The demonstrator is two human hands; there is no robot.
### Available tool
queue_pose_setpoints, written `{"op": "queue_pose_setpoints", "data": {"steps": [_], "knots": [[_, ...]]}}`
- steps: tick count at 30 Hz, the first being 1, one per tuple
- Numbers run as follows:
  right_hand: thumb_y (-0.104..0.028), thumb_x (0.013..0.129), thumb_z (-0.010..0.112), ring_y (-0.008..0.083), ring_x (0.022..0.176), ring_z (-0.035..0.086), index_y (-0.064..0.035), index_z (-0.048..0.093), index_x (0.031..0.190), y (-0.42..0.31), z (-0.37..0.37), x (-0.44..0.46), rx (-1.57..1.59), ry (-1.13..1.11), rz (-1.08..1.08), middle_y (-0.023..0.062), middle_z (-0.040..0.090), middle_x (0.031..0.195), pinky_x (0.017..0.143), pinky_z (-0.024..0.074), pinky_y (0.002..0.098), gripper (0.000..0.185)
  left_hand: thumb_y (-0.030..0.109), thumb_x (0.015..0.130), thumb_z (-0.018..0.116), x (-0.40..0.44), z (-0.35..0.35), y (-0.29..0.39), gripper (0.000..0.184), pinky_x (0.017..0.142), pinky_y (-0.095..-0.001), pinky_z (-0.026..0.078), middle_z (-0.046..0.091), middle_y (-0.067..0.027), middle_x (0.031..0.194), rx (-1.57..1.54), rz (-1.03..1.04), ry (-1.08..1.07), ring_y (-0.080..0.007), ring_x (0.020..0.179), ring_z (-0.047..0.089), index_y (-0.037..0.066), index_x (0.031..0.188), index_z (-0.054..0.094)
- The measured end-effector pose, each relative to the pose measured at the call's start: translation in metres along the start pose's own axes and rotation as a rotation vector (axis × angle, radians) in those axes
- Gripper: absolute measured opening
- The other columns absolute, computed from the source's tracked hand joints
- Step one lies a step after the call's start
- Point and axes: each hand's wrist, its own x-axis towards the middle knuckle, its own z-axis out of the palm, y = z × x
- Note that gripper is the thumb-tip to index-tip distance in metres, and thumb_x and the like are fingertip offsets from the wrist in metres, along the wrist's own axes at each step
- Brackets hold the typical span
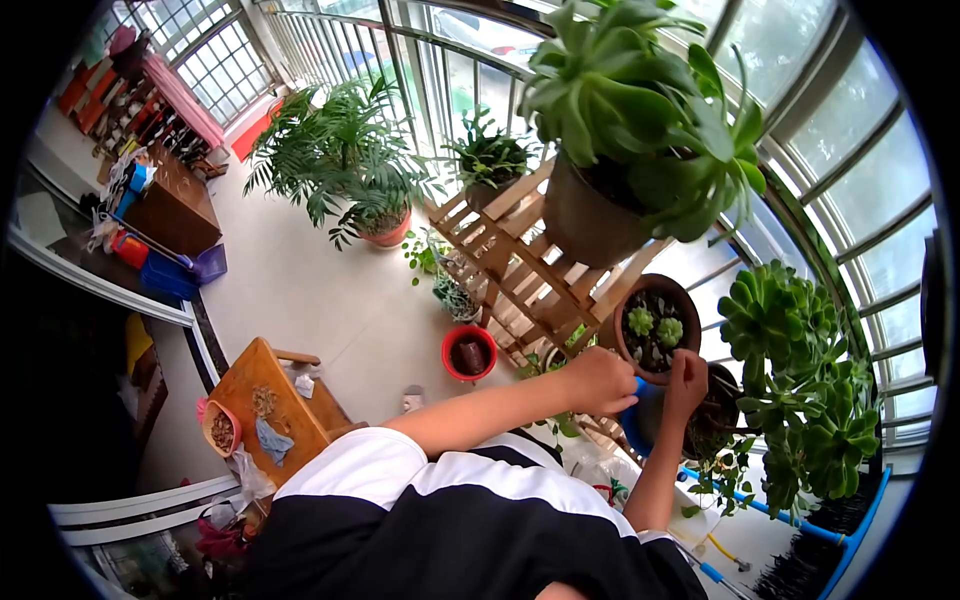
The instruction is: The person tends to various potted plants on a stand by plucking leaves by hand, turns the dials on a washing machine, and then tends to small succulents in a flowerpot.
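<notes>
A round brown pot [627,296] with dark soil and two small green succulents [655,326] stands at the edge of a wooden slatted rack. Just below its left rim is my left hand [603,380], fingers curled closed, close to a blue object [636,428] that is partly hidden. What that hand holds, if anything, I cannot make out. My right hand [687,380] is at the pot's lower right rim, its fingers pinched together; anything between them is too small to see. Another soil-filled pot [712,412] sits beside my right wrist.
A large potted succulent [600,215] stands on the wooden rack [520,265]. Trailing succulents [800,390] hang at right by the window bars. A red pot [469,372] and a leafy potted palm [340,160] are on the floor. A wooden stool [255,385] holds a cloth and a bowl.
</notes>
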Motion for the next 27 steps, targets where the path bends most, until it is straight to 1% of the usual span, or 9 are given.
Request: {"op": "queue_pose_setpoints", "data": {"steps": [4, 8, 12, 14, 16, 18, 22, 25, 27], "knots": [[-0.004, 0.079, 0.072, 0.0101, 0.073, 0.059, -0.0039, 0.065, 0.084, -0.041, 0.019, -0.042, 0.15, 0.006, 0.144, 0.0028, 0.063, 0.082, 0.067, 0.0454, 0.0228, 0.008, 0.033, 0.083, 0.061, -0.046, -0.038, -0.022, 0.03, 0.053, -0.0396, 0.047, 0.056, -0.0052, 0.064, 0.047, 0.017, -0.06, -0.0266, 0.061, 0.061, 0.011, 0.063, 0.059], [-0.004, 0.076, 0.074, 0.0111, 0.07, 0.06, -0.0028, 0.065, 0.081, -0.084, 0.071, -0.097, 0.149, -0.383, 0.134, 0.0042, 0.064, 0.082, 0.062, 0.0481, 0.0244, 0.011, 0.031, 0.082, 0.064, -0.125, -0.099, -0.06, 0.028, 0.053, -0.0391, 0.045, 0.056, -0.0043, 0.064, 0.03, -0.073, -0.042, -0.0262, 0.061, 0.059, 0.011, 0.064, 0.056], [-0.003, 0.067, 0.08, 0.0148, 0.063, 0.059, -0.0018, 0.066, 0.069, -0.13, 0.154, -0.141, 0.118, -0.579, 0.098, 0.0054, 0.063, 0.071, 0.058, 0.045, 0.0256, 0.014, 0.03, 0.079, 0.068, -0.223, -0.17, -0.107, 0.027, 0.051, -0.0387, 0.043, 0.055, -0.0051, 0.063, 0.004, -0.267, 0.022, -0.0269, 0.06, 0.057, 0.011, 0.064, 0.056], [-0.005, 0.076, 0.074, 0.0139, 0.061, 0.058, -0.0011, 0.068, 0.072, -0.16, 0.193, -0.146, 0.082, -0.672, 0.058, 0.0059, 0.063, 0.069, 0.056, 0.044, 0.0271, 0.008, 0.031, 0.078, 0.069, -0.271, -0.21, -0.126, 0.029, 0.051, -0.0387, 0.043, 0.054, -0.0059, 0.062, 0.034, -0.384, 0.013, -0.0277, 0.058, 0.056, 0.01, 0.063, 0.055], [-0.014, 0.082, 0.068, 0.0184, 0.065, 0.06, -0.0014, 0.067, 0.076, -0.186, 0.232, -0.144, 0.104, -0.677, 0.11, 0.0088, 0.062, 0.071, 0.061, 0.0468, 0.0283, 0.014, 0.033, 0.078, 0.069, -0.325, -0.245, -0.149, 0.03, 0.052, -0.0388, 0.044, 0.056, -0.0064, 0.063, 0.101, -0.528, -0.064, -0.0279, 0.058, 0.056, 0.01, 0.063, 0.057], [-0.011, 0.085, 0.065, 0.0158, 0.064, 0.062, -0.0033, 0.067, 0.09, -0.22, 0.268, -0.132, 0.035, -0.533, 0.001, 0.0071, 0.063, 0.077, 0.059, 0.0471, 0.0272, 0.01, 0.035, 0.078, 0.069, -0.368, -0.28, -0.165, 0.03, 0.054, -0.0388, 0.044, 0.057, -0.0067, 0.064, 0.13, -0.64, -0.082, -0.0278, 0.059, 0.057, 0.01, 0.064, 0.059], [-0.012, 0.089, 0.062, 0.0058, 0.06, 0.056, -0.0058, 0.052, 0.126, -0.248, 0.315, -0.086, 0.114, -0.344, 0.034, 0.0038, 0.063, 0.092, 0.054, 0.0438, 0.0201, 0.039, 0.035, 0.077, 0.07, -0.425, -0.325, -0.193, 0.033, 0.053, -0.0393, 0.044, 0.056, -0.0072, 0.063, 0.162, -0.805, -0.105, -0.0285, 0.058, 0.056, 0.009, 0.063, 0.057], [-0.012, 0.09, 0.062, 0.0072, 0.062, 0.059, -0.0088, 0.042, 0.138, -0.236, 0.34, -0.053, 0.086, -0.273, 0.05, 0.008, 0.061, 0.1, 0.056, 0.0471, 0.0215, 0.053, 0.034, 0.076, 0.071, -0.441, -0.335, -0.208, 0.032, 0.054, -0.0393, 0.044, 0.056, -0.0074, 0.063, 0.155, -0.82, -0.101, -0.0291, 0.06, 0.056, 0.007, 0.063, 0.057], [-0.015, 0.091, 0.061, 0.0083, 0.064, 0.061, -0.0133, 0.036, 0.144, -0.239, 0.356, -0.036, 0.201, -0.238, 0.216, 0.0105, 0.06, 0.106, 0.058, 0.0493, 0.022, 0.059, 0.033, 0.075, 0.072, -0.444, -0.331, -0.216, 0.031, 0.055, -0.0393, 0.044, 0.057, -0.0074, 0.063, 0.14, -0.782, -0.097, -0.0292, 0.061, 0.057, 0.008, 0.064, 0.058]]}}
